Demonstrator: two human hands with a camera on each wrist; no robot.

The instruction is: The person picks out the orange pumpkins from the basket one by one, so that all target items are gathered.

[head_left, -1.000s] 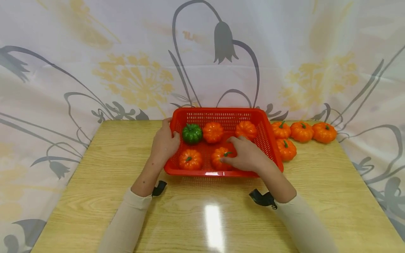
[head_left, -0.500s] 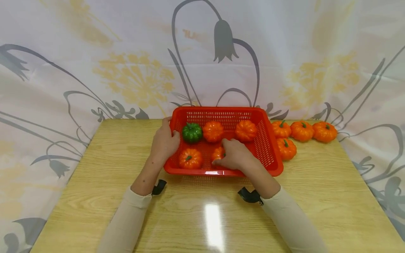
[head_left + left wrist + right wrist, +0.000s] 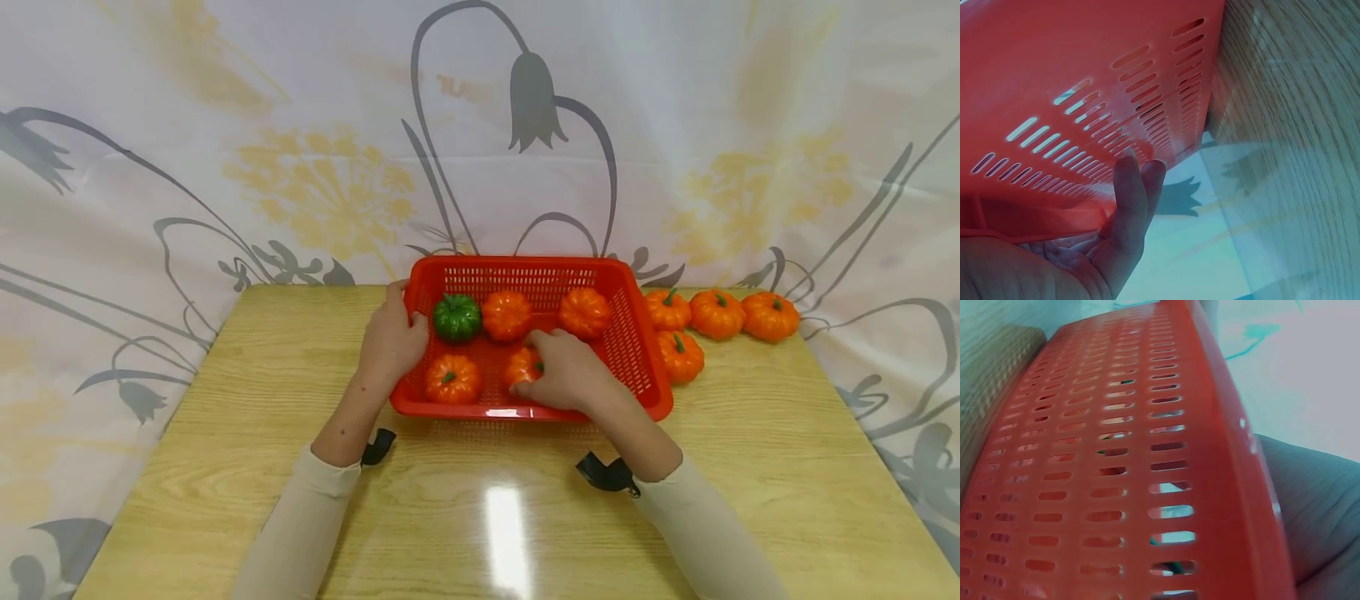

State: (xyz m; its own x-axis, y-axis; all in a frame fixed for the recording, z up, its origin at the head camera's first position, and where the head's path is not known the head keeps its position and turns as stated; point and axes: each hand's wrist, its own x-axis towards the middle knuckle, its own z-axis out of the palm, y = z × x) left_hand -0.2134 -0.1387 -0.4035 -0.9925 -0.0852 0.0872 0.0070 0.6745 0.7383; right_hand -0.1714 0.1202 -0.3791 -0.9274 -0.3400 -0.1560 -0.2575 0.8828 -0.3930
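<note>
A red plastic basket [image 3: 645, 354] with slotted walls stands on the table. My left hand [image 3: 392, 337] holds its left rim; in the left wrist view the fingers [image 3: 1129, 194] lie against the outside of the wall. Inside the basket, my right hand [image 3: 568, 371] grips an orange toy pumpkin [image 3: 521, 367] at the front middle, thumb on the near side, fingers partly hidden. To its left sits another orange pumpkin [image 3: 453, 379]. Along the back are a green pumpkin [image 3: 457, 318] and two orange ones. The right wrist view shows the basket's front wall [image 3: 1085, 462], hiding most of the hand.
Several orange pumpkins [image 3: 717, 314] lie on the table right of the basket, one close against its right side [image 3: 678, 357]. The wooden table [image 3: 420, 517] extends in front and to both sides. A flower-patterned cloth [image 3: 300, 125] hangs behind.
My right hand has moved left and closed around the front middle pumpkin, then shifted slightly back to the right. The left hand and the basket stay in place.
</note>
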